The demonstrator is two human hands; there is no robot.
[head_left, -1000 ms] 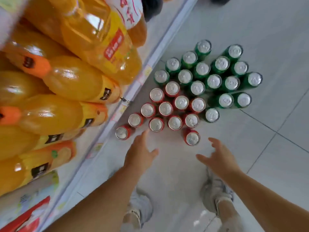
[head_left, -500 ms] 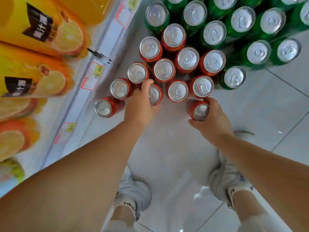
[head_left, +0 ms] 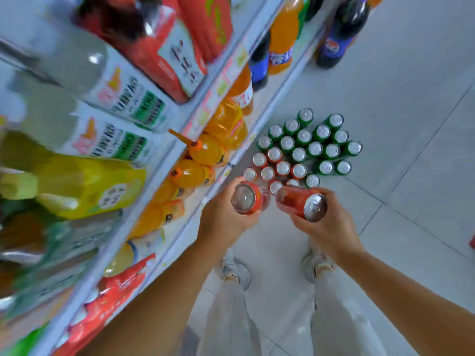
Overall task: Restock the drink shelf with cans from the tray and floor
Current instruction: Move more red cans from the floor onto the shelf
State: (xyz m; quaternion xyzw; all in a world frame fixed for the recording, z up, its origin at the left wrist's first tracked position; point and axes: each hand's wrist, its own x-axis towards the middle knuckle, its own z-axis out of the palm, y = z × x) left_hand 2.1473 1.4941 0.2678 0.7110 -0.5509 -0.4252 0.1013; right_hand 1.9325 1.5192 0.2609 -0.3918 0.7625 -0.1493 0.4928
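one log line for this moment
left hand: upright red can | right hand: tilted red can | floor: red cans, green cans standing

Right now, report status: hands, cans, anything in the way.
Left hand grips one red can; right hand grips second red can. Floor cans stand clustered ahead. Orange bottles crowd the nearest shelf.
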